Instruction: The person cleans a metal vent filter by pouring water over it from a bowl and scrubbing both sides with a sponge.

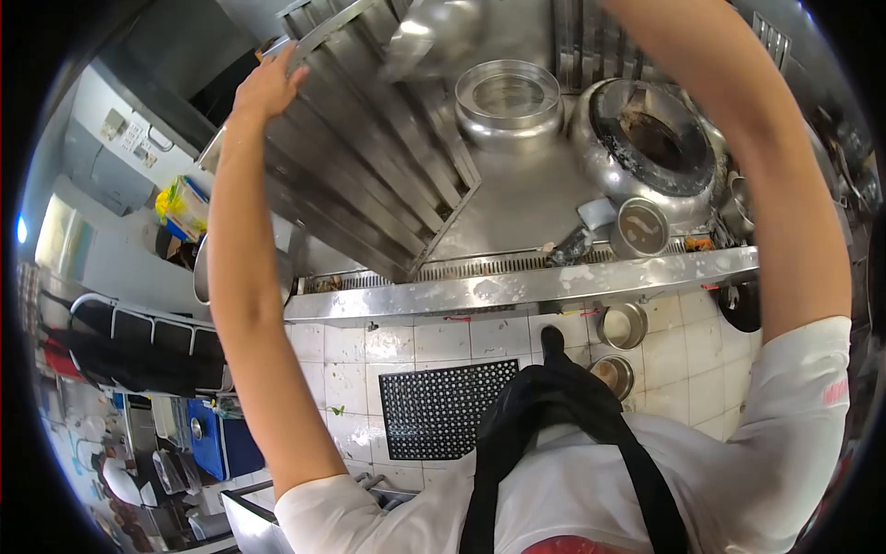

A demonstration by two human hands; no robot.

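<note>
A large ridged metal baffle filter (360, 148) leans at a slant over the steel stove top, its lower corner resting near the front gutter. My left hand (268, 88) grips its upper left edge, fingers partly hidden behind the rim. My right arm reaches up past the top of the picture, so the right hand is out of sight. Beside the filter's upper part is a shiny, rounded metal vessel (434, 37), blurred; what holds it cannot be seen. Behind, a round steel ring (508, 100) stands on the stove top.
To the right sits a wok burner (657, 148) with a blackened rim. A metal cup (640, 228) and a pale cloth or sponge (597, 213) lie near the front gutter (489, 268). On the tiled floor are a black rubber mat (452, 406) and two metal pots (623, 326).
</note>
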